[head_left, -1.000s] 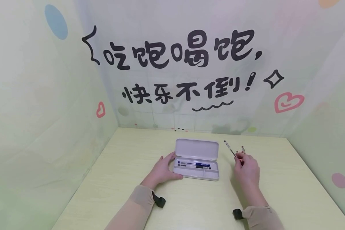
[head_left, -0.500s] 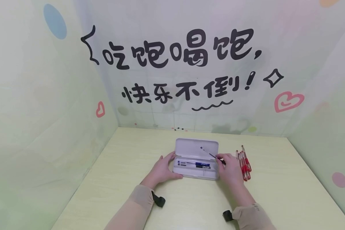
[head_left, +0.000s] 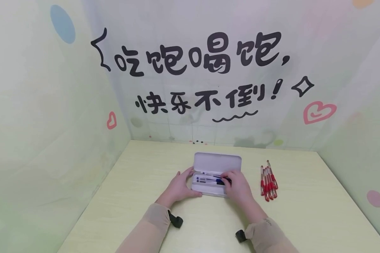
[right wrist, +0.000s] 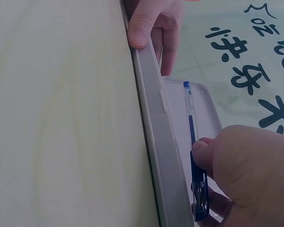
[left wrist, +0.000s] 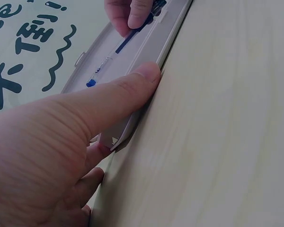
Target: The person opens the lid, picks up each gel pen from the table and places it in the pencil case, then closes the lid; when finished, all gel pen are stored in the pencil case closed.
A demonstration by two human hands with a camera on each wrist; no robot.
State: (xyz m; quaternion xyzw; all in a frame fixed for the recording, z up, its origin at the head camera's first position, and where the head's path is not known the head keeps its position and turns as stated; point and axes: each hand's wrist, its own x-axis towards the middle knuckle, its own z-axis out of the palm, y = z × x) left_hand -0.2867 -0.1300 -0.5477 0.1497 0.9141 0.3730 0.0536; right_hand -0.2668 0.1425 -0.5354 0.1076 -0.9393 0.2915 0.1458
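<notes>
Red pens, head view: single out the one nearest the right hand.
The leftmost red pen, at the edge facing the right hand; the other red pens lie farther right.

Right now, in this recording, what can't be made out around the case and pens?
- Case, right end of its base: behind the right hand, head view.
- Red pens: overlapping, so no sure count, head view.
- Blue pen: print too small to read, right wrist view.
- Left hand: cut off by the top edge, right wrist view.

The pale pencil case (head_left: pixel 210 189) lies open on the counter (head_left: pixel 206 225), lid raised — clear-barrelled pens (head_left: pixel 210 180) inside, a blue pen (right wrist: pixel 192 130) in the right fingers (right wrist: pixel 205 153).
</notes>
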